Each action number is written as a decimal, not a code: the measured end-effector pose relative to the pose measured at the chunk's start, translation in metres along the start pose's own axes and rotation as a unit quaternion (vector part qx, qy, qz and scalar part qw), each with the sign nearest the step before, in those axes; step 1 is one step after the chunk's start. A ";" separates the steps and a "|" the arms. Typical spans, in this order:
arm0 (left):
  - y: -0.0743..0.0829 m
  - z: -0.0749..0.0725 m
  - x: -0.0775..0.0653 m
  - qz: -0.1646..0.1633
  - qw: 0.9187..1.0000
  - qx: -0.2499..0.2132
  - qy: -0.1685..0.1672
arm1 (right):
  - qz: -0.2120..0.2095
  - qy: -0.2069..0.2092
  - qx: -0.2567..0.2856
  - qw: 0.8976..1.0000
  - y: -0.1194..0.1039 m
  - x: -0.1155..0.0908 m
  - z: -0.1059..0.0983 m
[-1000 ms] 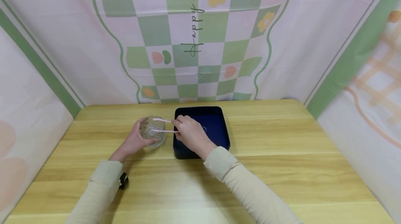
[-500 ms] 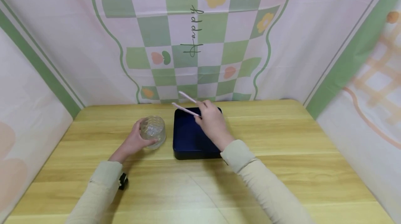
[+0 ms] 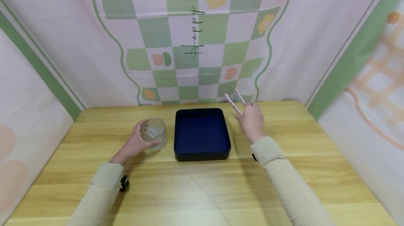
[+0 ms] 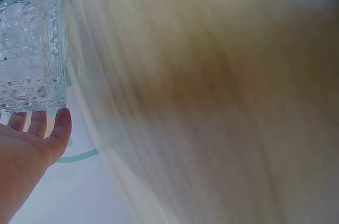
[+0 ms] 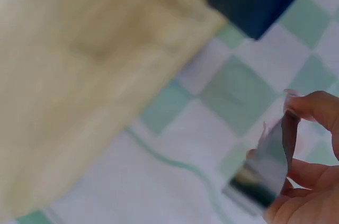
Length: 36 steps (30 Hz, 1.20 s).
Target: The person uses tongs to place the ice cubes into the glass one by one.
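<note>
My left hand (image 3: 137, 143) is wrapped around a clear, patterned glass (image 3: 155, 131) standing left of the tray. Clear, pale lumps show through its wall in the left wrist view, where the glass (image 4: 29, 49) rises above the fingers (image 4: 59, 134). To the right of the dark blue square tray (image 3: 202, 155), my right hand (image 3: 252, 120) grips a pair of tongs (image 3: 233, 105) with pale pink arms, raised above the table. The tongs' arms are spread, with nothing visible between the tips. In the right wrist view, the shiny metal back of the tongs (image 5: 265, 166) lies in the fingers.
All of this is on a wooden table (image 3: 195, 191). A patterned curtain (image 3: 186, 33) hangs behind its far edge, with more cloth at both sides. A small black object (image 3: 124, 183) shows by the left sleeve.
My right hand has carried the tongs away from the glass, over the tray and to its right side, uncovering the tray. My left hand stays on the glass.
</note>
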<state>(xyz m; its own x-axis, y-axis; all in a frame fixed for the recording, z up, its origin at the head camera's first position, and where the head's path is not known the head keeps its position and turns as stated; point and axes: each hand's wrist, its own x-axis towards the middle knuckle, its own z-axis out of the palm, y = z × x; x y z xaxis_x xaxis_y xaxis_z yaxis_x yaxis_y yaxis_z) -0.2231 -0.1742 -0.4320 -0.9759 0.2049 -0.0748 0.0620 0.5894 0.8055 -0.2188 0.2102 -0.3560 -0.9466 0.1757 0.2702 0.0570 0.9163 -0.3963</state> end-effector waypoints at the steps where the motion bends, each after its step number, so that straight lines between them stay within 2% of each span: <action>1: 0.000 0.000 0.000 0.000 1.000 0.000 0.000 | 0.009 -0.005 -0.004 1.000 0.007 -0.001 0.001; 9: 0.001 0.001 0.001 -0.003 1.000 -0.003 -0.005 | 0.044 -0.065 -0.046 0.996 0.043 -0.010 0.013; 18: 0.002 0.000 -0.001 -0.009 1.000 -0.004 -0.008 | 0.088 -0.122 -0.078 0.986 0.060 -0.020 0.024; 25: 0.003 -0.003 -0.001 -0.015 1.000 -0.005 -0.012 | 0.112 -0.136 -0.048 0.983 0.064 -0.023 0.028; 36: 0.004 -0.002 -0.001 -0.011 1.000 -0.005 -0.008 | 0.123 -0.135 -0.037 0.983 0.064 -0.024 0.031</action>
<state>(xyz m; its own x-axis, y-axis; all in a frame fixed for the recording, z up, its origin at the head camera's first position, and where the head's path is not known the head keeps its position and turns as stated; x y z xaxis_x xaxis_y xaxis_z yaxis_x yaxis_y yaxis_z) -0.2219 -0.1736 -0.4278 -0.9736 0.2041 -0.1020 0.0383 0.5868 0.8088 -0.2022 0.2536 -0.4151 -0.9507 0.3017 -0.0715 0.3070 0.8837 -0.3533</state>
